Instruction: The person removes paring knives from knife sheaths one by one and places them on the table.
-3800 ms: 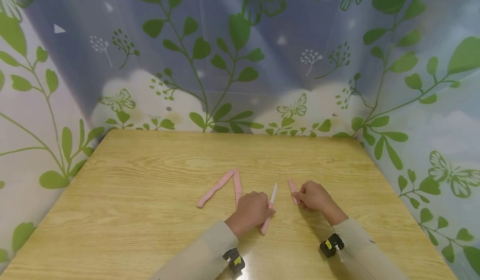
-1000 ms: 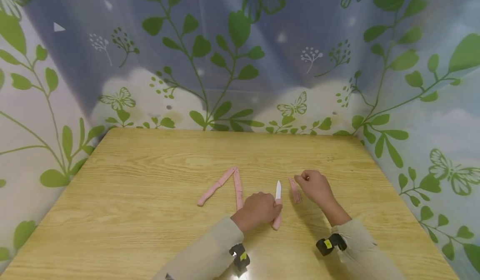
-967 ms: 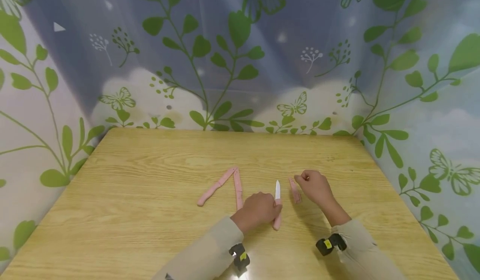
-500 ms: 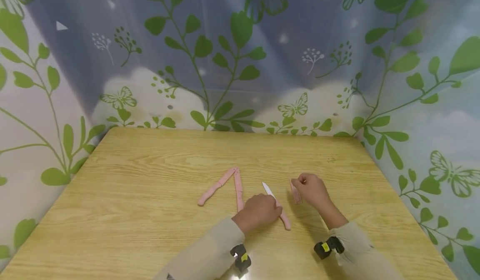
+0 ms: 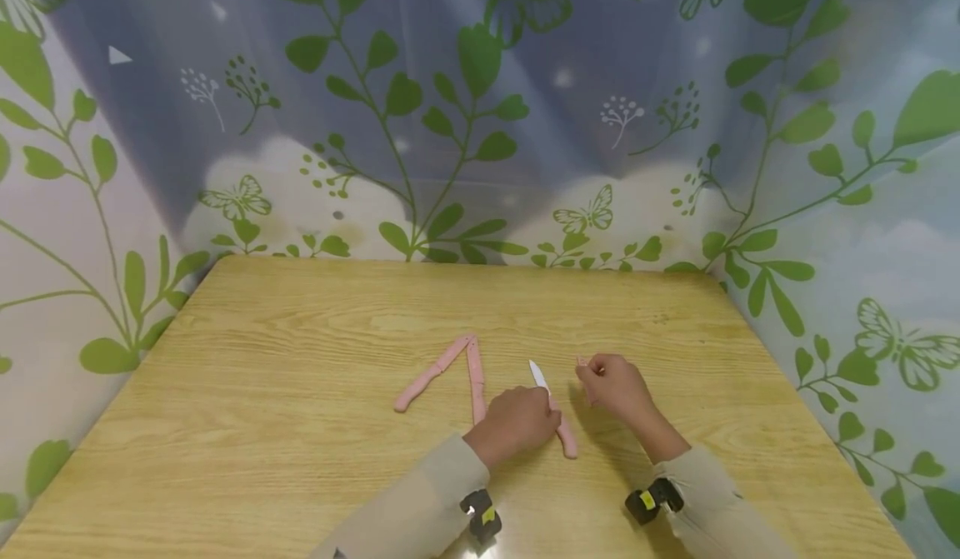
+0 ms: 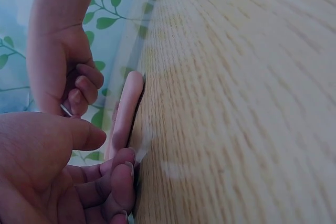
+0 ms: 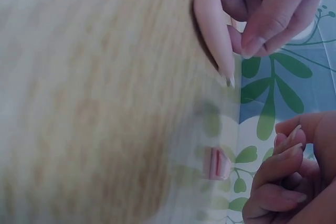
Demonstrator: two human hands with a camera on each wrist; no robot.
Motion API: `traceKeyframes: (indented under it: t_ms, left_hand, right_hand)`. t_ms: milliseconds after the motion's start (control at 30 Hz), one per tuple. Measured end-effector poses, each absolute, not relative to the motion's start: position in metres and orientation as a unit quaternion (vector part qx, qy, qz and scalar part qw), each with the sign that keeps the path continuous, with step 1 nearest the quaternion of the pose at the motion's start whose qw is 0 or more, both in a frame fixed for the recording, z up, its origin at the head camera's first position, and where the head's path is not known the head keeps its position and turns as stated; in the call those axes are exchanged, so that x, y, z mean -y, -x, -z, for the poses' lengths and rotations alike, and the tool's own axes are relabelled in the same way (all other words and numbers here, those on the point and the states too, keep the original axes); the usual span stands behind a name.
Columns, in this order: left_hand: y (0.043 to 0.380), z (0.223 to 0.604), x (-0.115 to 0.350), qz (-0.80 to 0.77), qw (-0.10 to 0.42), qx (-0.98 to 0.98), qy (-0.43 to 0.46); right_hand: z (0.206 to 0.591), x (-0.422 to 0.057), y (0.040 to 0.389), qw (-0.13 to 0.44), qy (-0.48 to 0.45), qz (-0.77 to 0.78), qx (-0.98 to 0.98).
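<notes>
My left hand (image 5: 517, 417) loosely grips the pink handle of a small paring knife (image 5: 567, 442), which lies on the table with its pale blade bared and its tip slanting up-left. In the left wrist view, the thumb and fingers stand around the handle (image 6: 127, 108). My right hand (image 5: 618, 388), fingers loosely curled, is over a pink blade sheath (image 5: 582, 361) and covers most of it. From the right wrist, the sheath (image 7: 216, 163) lies apart from the right fingers (image 7: 278, 174). The right hand holds nothing that I can see.
Two sheathed pink knives lie left of my left hand, tips meeting: one slanted knife (image 5: 431, 376) and one nearly straight knife (image 5: 476, 376), its lower end hidden by the hand. Leaf-patterned curtains (image 5: 480, 109) border the wooden table (image 5: 315, 326) at the back and sides.
The bare knife has turned from pointing straight up to slanting up-left under the left hand. The right hand has come lower over the sheath, which stays in place.
</notes>
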State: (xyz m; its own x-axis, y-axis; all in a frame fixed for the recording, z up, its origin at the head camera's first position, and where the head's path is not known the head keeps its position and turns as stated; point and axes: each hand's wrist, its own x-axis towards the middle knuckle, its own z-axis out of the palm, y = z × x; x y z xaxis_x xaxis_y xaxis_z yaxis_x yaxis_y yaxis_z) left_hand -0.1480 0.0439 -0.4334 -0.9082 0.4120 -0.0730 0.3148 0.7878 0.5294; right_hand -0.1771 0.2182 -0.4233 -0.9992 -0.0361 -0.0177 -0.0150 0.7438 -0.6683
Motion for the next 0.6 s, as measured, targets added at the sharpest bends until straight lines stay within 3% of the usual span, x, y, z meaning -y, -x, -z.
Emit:
traceKeyframes:
  t_ms: [367,600]
  left_hand:
    - [0.149,0.435,-0.043,-0.258,0.104,-0.941,-0.193]
    - [0.148,0.435,-0.042,-0.257,0.111,-0.937,-0.211]
  right_hand:
    - [0.427,-0.208,0.177,0.009,0.031,0.344,-0.938]
    - [0.434,-0.196,0.175,0.087,0.068,0.286,-0.952]
